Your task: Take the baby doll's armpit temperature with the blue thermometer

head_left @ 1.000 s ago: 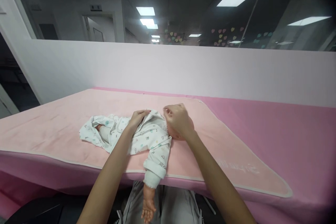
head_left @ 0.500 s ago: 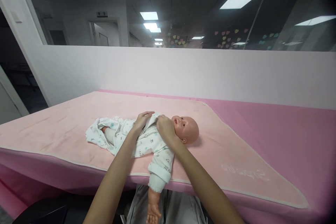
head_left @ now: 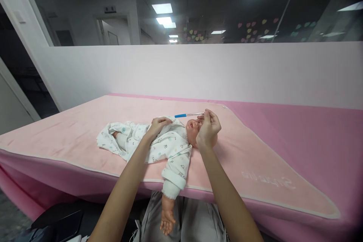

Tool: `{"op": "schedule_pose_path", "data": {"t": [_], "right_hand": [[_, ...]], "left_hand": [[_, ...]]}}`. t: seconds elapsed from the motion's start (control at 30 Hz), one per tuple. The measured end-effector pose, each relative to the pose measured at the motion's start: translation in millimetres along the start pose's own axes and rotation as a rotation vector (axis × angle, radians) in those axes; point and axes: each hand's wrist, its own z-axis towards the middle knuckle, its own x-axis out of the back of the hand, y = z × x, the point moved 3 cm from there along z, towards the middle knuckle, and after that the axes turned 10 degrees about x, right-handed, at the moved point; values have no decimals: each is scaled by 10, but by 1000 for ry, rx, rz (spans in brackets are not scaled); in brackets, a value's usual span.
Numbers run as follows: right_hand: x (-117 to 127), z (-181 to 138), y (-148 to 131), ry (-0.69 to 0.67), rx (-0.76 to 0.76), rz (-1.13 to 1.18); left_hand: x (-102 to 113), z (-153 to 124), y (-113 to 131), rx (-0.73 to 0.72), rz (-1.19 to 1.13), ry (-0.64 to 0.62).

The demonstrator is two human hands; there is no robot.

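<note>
A baby doll (head_left: 170, 145) in a white printed outfit lies on its back, its head towards the right. My left hand (head_left: 160, 124) rests on the doll's chest, fingers stretched out over the cloth. Above the doll's face, my right hand (head_left: 209, 126) is closed in a pinch on one end of a thin thermometer (head_left: 187, 114). The thermometer is clear with a blue end that points left, over the outfit's collar. Part of the doll's head is hidden behind my right hand. The doll's near arm (head_left: 168, 211) hangs over the front edge.
A pale pink mat (head_left: 255, 166) lies on a deeper pink table cover (head_left: 306, 136). Behind it stands a white wall (head_left: 198, 72) with a window above. A dark phone-like object (head_left: 66, 227) is low at the left, beside grey trousers (head_left: 198, 215).
My right hand has moved from the doll's collar up and right, in front of its head, and the thermometer now shows in it. My left hand has stayed on the chest.
</note>
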Motion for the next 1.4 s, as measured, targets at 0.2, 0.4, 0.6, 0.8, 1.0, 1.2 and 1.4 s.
{"op": "schedule_pose_path", "data": {"t": [0.2,0.4,0.6,0.8,1.0,1.2,1.4], "right_hand": [[-16,-52,-30,21,48,-41],[-73,-89,-54,30,66,62],[77,-199,-362,15,130,-63],[917,-839,-645,189,309,-281],[1258,-1135,-513,-305,731,-747],[1073,-914,-322,-589,607,-1195],[231,-732,-413,-772,602,-993]], "left_hand": [[-4,20,-20,-14,-31,0],[-11,10,-17,-2,-16,-2],[11,1,23,-63,85,32],[11,9,33,-74,96,-24],[-18,1,30,-15,-28,-80],[-13,-11,51,-48,-73,-67],[-23,-24,19,38,-113,-117]]}}
